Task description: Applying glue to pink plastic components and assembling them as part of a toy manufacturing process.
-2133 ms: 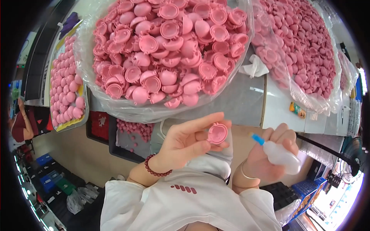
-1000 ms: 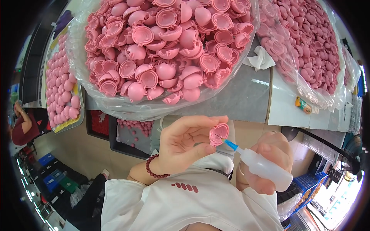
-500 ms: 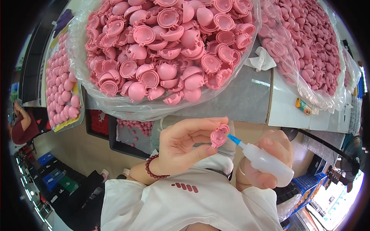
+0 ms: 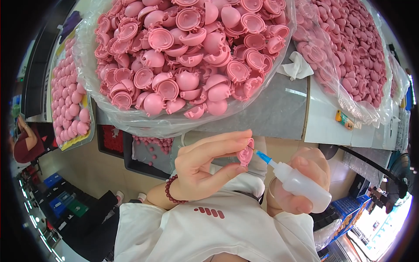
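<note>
Below the frame's centre, your left hand [image 4: 198,163] pinches a pink shell [image 4: 245,156] while, farther right, your right hand [image 4: 312,168] grips a bottle [image 4: 303,187], blue tip [image 4: 263,157] toward the shell.

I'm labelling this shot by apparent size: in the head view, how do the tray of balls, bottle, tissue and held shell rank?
Largest to smallest, as they look:
1. Tray
2. Bottle
3. Tissue
4. Held shell, seen at a slant
</note>
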`<state>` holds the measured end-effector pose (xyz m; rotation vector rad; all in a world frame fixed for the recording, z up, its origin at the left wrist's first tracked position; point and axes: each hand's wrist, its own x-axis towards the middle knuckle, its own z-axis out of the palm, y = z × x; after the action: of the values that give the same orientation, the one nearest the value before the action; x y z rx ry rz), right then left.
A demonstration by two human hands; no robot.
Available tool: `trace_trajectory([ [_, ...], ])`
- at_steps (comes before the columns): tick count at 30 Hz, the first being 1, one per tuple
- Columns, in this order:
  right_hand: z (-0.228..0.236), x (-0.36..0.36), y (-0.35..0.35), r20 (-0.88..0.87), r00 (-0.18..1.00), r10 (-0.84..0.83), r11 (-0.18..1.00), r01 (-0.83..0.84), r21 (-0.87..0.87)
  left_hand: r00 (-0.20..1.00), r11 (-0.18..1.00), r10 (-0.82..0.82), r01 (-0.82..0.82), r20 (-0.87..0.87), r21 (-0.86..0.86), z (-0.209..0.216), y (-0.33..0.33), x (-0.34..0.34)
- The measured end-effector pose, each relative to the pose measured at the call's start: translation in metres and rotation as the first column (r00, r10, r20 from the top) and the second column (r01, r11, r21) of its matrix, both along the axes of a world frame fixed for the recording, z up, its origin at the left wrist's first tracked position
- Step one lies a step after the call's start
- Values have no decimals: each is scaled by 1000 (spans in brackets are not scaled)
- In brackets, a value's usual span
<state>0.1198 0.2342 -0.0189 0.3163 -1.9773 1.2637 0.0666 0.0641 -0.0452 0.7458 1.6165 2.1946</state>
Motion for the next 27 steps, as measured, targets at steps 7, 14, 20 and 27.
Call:
trace_trajectory([
  [7,-1,0,1,13,1000,17,1000,-17,-13,1000,1000,-13,13,18,14,1,2,0],
  [14,-9,-3,5,-286,951,-115,982,65,-176,991,991,127,-128,47,31,-1,8,0],
  [20,-16,-20,38,251,863,-439,893,450,15,925,852,-284,122,253,510,-7,8,-10],
  [27,-22,-28,51,341,860,-380,924,337,181,548,639,-672,90,498,764,-9,7,-10],
])
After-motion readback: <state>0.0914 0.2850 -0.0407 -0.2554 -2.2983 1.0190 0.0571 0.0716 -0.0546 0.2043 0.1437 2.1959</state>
